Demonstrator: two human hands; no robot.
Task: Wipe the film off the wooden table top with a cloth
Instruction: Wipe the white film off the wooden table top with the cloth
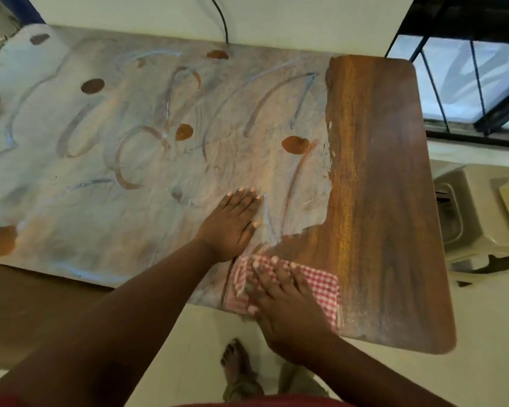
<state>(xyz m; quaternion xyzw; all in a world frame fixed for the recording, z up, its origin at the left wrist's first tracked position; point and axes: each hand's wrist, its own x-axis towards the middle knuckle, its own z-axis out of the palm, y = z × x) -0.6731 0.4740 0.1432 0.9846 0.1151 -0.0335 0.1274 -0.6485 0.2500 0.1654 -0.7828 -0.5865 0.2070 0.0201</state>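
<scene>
A wooden table top (376, 171) fills the view. A pale grey film (130, 201) with finger-drawn curves and bare round spots covers its left and middle parts. The right strip shows clean dark wood. A red and white checked cloth (321, 286) lies at the near edge, on the border between film and clean wood. My right hand (279, 298) presses flat on the cloth, fingers spread over it. My left hand (232, 224) rests flat on the film just beyond the cloth, fingers together, holding nothing.
A beige plastic stool (482, 218) stands to the right of the table. A black metal window grille (467, 83) is at the back right. A black cable (222, 22) hangs down the white wall behind the table. My bare foot (235, 362) is on the floor below.
</scene>
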